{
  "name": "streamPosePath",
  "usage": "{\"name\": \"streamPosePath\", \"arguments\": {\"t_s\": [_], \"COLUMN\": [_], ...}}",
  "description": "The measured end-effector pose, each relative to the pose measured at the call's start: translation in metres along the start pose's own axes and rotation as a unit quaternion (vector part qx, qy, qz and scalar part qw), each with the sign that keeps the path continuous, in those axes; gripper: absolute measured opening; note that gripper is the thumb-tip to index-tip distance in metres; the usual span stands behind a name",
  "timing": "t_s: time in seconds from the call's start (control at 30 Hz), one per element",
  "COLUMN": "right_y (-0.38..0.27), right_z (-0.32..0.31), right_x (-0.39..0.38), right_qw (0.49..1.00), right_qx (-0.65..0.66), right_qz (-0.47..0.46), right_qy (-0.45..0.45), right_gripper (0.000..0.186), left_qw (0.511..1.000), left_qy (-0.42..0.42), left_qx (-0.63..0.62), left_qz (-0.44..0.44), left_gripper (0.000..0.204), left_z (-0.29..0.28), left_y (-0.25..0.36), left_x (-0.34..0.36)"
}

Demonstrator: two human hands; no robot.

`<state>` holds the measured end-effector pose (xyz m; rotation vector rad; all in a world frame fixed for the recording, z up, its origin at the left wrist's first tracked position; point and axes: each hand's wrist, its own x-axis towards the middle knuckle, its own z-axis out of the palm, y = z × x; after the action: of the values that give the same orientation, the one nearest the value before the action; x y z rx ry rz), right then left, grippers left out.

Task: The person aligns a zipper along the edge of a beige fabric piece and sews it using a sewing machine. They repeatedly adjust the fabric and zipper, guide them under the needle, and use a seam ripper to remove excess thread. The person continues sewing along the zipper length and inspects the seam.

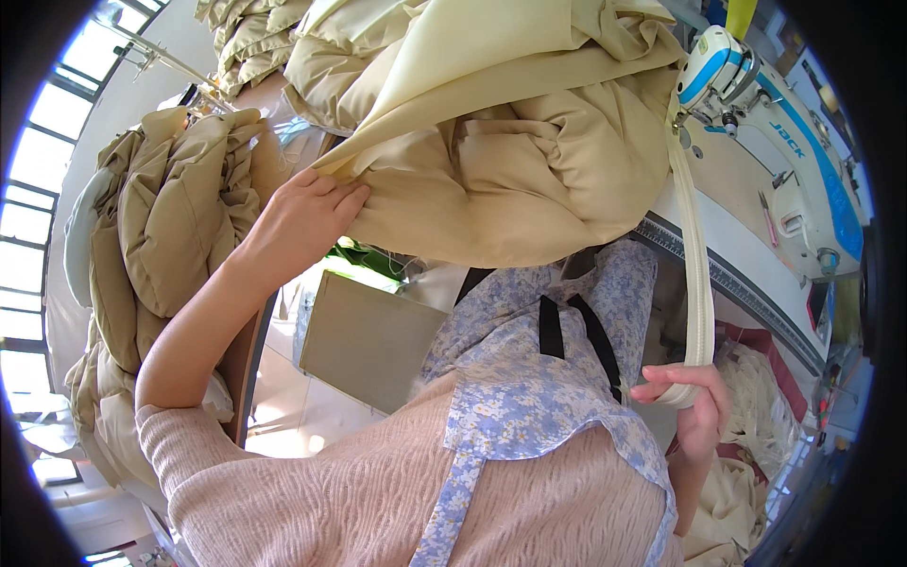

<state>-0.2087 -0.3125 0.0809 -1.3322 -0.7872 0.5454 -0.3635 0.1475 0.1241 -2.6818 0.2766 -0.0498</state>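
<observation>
A padded beige garment piece (557, 180), puffy with down-like fill, spreads across the sewing table. My left hand (307, 222) pinches its left edge, fingers closed over the fabric. From under the needle area of a white and blue sewing machine (756, 113), a long cream zipper tape (696, 274) hangs down toward me. The tape's lower part loops through my right hand (694, 406), whose fingers are closed around it. A smooth, paler fabric layer (482, 38) lies folded over the top of the padded piece.
More beige padded pieces (179, 208) are heaped at the left, beside my arm. A ruler strip (727, 283) runs along the table's front edge. Pinkish tweezers (768, 219) lie by the machine. White material in a clear bag (756, 397) sits below right; a grey-green box (368, 340) stands below the table.
</observation>
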Motion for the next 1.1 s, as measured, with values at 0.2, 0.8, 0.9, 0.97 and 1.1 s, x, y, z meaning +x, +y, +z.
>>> {"name": "streamPosePath", "arguments": {"t_s": [0.2,0.8,0.9,0.97,1.1], "right_y": [-0.081,-0.035,-0.003,0.006,0.009], "right_z": [0.042,0.212,0.215,0.218,0.226], "right_x": [0.040,0.223,0.224,0.224,0.212], "right_qw": [0.967,0.694,0.702,0.743,0.725], "right_qx": [-0.199,-0.561,-0.521,-0.478,-0.489], "right_qz": [-0.129,-0.407,-0.446,-0.443,-0.438], "right_qy": [-0.091,-0.195,-0.189,-0.151,-0.210], "right_gripper": [0.053,0.020,0.025,0.028,0.031], "left_qw": [0.997,0.953,0.947,0.952,0.964], "left_qy": [0.006,0.121,0.171,0.183,0.200], "left_qx": [-0.069,-0.173,-0.177,-0.166,-0.108], "left_qz": [-0.039,-0.216,-0.208,-0.183,-0.134], "left_gripper": [0.037,0.019,0.018,0.016,0.018], "left_z": [-0.028,-0.050,-0.048,-0.048,-0.046], "left_y": [-0.008,0.027,0.027,0.026,0.023], "left_x": [-0.039,-0.093,-0.096,-0.098,-0.101]}}
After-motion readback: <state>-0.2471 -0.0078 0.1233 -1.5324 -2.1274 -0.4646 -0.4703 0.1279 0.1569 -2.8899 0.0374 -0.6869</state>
